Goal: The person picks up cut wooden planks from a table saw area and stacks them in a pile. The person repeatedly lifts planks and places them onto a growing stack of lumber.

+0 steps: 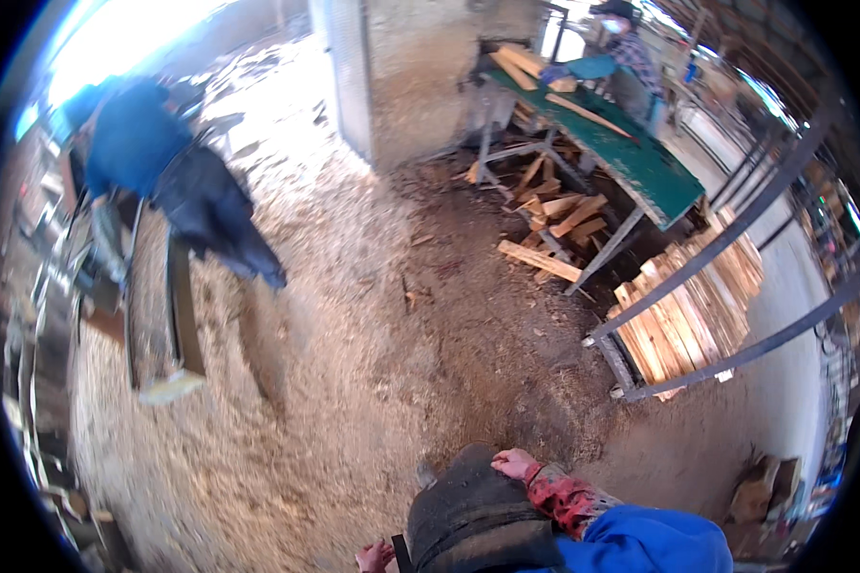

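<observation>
My right hand (516, 464) comes in at the lower middle from a blue sleeve with a red patterned cuff. Its fingers are curled beside the upper edge of dark, worn clothing (478, 516) over my front; anything inside them is hidden. Lower down and to the left, part of my left hand (375, 556) shows at the picture's bottom edge, beside the same dark clothing. Its fingers are too small and cut off to read. No tool or piece of wood is visible in either hand.
A stack of sawn wood (678, 320) sits in a metal-barred rack at right. Beyond it, a person works at a green-topped table (631, 143) above a wood pile (554, 215). At left, another person (153, 153) bends over a long trough-like frame (183, 315). Sawdust covers the ground (334, 382).
</observation>
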Demonstrator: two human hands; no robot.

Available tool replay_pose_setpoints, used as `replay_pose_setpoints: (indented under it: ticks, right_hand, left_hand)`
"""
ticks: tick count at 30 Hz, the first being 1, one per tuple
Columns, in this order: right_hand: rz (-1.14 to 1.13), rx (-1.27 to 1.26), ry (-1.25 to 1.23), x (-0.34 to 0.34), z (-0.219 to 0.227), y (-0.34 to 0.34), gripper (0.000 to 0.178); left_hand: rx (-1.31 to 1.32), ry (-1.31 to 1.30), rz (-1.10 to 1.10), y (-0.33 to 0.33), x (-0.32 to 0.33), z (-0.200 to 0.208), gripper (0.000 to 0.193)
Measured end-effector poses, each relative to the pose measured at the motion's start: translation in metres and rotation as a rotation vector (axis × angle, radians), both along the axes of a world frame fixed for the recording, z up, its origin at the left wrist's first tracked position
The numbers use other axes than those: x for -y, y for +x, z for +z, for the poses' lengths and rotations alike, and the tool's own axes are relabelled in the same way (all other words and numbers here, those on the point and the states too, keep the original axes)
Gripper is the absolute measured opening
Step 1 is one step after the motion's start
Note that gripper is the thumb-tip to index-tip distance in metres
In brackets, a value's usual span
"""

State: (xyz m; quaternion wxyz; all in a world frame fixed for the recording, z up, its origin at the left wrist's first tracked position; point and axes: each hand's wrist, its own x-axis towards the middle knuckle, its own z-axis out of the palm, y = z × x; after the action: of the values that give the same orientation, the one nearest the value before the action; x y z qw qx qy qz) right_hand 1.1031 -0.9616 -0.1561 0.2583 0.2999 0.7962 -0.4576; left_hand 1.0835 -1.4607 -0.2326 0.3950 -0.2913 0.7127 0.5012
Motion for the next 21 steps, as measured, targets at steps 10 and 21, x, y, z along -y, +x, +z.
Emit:
replay_pose_setpoints:
  ticks: [10, 21]
  right_hand:
    - [-0.565, 0.148, -0.319, -0.12, -0.057, -0.003, 0.03]
    - [-0.45, 0.15, -0.023, -0.302, -0.044, -0.162, 0.037]
  left_hand:
    - [-0.121, 0.344, 0.066, -0.297, -0.216, 0.065, 0.028]
    - [0.084, 0.068, 0.022, -0.32, -0.301, 0.052, 0.04]
